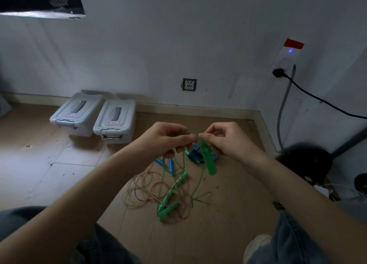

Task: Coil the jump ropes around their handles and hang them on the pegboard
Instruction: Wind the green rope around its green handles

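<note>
Both hands [195,139] pinching green rope [183,160], green handle [208,160] dangling

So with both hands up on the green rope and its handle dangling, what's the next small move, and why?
Probably a first wrap of cord around the hanging green handle. The right hand pinches its top end and the left hand grips the green rope beside it, yet no turns show on the handle and the rest of the cord trails loose to the floor.

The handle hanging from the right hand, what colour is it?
Translucent green handle, seen best in the head view.
</note>
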Demonstrator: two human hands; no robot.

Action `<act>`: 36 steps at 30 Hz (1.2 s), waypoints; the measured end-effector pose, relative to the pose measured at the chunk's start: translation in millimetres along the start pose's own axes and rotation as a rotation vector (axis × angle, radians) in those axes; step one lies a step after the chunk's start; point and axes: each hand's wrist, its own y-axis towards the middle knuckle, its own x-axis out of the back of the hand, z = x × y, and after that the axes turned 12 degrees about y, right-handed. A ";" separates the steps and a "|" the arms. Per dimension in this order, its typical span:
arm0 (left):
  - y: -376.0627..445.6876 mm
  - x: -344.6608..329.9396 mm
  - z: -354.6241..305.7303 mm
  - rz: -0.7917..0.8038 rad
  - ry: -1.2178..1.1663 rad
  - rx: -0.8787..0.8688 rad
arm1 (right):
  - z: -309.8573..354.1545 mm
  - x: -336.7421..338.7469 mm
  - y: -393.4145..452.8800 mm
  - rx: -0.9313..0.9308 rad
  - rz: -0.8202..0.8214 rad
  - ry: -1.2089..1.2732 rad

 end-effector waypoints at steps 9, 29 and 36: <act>7.7 6.0 11.0 -0.028 -0.585 0.185 | 4.2 -2.3 -2.1 -0.023 0.033 -0.096; 9.8 -10.0 3.0 -0.511 -0.284 0.172 | 7.0 1.7 -1.7 -0.200 0.198 -0.119; 9.0 -8.1 3.6 -0.370 -0.591 0.184 | 1.0 -6.6 -9.3 -0.365 0.261 0.289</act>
